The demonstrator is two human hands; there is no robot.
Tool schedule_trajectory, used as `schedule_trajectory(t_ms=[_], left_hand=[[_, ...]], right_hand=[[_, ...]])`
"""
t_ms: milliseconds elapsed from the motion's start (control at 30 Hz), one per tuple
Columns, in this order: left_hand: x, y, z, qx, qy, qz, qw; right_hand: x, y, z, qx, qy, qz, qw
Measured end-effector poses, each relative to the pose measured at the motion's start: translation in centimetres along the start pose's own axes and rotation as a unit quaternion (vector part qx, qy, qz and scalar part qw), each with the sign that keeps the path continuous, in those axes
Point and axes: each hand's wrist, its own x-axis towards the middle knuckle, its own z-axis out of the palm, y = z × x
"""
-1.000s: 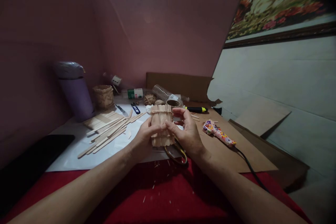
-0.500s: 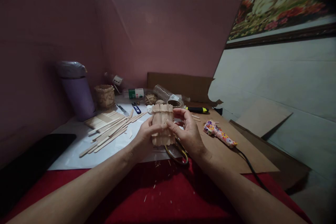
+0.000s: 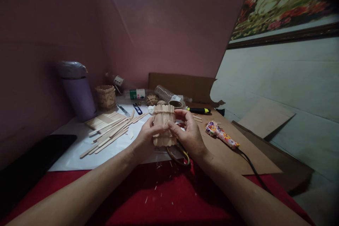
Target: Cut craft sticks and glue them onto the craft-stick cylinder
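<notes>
Both hands hold a small upright cup made of craft sticks (image 3: 163, 117), with a band of twine around its upper part. My left hand (image 3: 145, 135) grips its left side, the thumb lying across the front. From the right, my right hand (image 3: 187, 129) is closed on it, thumb pressed to the front and fingers behind the side. Scissors (image 3: 178, 159) with black and yellow handles lie just under the right hand, their blades hidden. Loose craft sticks (image 3: 111, 137) are spread left of the cup on white paper (image 3: 69, 159).
A purple tumbler (image 3: 79, 95) and a finished-looking stick cup (image 3: 106, 97) stand at back left. Plastic bottles (image 3: 165, 93), a twine ball (image 3: 152, 99), a tape roll (image 3: 177, 104) and cutters (image 3: 137, 108) lie behind. A patterned, corded glue gun (image 3: 221, 135) rests on cardboard (image 3: 249, 159) at right.
Almost nothing differs. Both hands keep the same hold on the stick cup, and the objects around them have stayed in place.
</notes>
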Motion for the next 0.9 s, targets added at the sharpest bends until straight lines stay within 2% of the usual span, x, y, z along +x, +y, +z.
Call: schedule_trajectory(t_ms=[300, 900], left_hand=[[-0.03, -0.1, -0.15, 0.008, -0.018, 0.012, 1.0], [-0.08, 0.13, 0.08, 0.024, -0.01, 0.001, 1.0]], right_hand=[[-0.07, 0.07, 0.06, -0.005, 0.013, -0.006, 1.0], [-0.15, -0.26, 0.05, -0.015, 0.008, -0.007, 1.0]])
